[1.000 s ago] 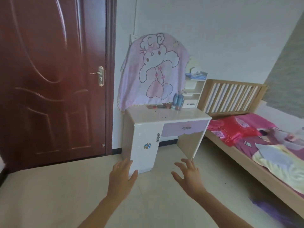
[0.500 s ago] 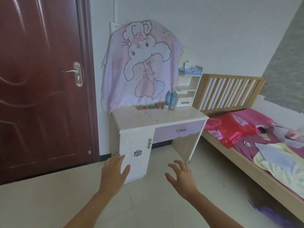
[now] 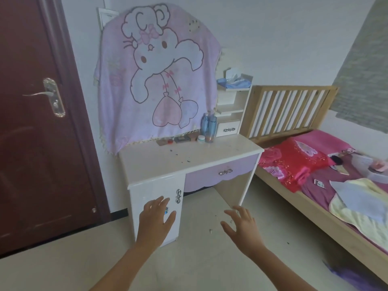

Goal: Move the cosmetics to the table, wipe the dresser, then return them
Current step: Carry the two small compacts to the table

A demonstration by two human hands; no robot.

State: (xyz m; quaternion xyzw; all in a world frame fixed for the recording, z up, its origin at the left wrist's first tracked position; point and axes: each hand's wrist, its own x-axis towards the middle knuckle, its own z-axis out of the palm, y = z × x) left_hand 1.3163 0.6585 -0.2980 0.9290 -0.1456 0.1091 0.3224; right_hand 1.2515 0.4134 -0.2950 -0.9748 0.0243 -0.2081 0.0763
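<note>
Right, I see both hands out, holding nothing: left hand [image 3: 155, 219] flat, fingers straight, low in front of the bench [image 3: 168, 162]; right hand [image 3: 244, 226] spread over the floor [image 3: 199, 261]. Cosmetics [image 3: 200, 136] sit in a row at the bench top's back, under the cloth [image 3: 155, 70], well apart from both.

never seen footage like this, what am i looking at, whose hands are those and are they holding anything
No machine here: a camera worn on a person's head looks forward and down, so the two bare arms are the wearer's own. The left hand and right hand are both open and hold nothing. Ahead stands a white dresser with a pink cartoon cloth hanging behind it. At the back of its top sit blue bottles, a small white jar and some flat cases. A bed lies to the right.
</note>
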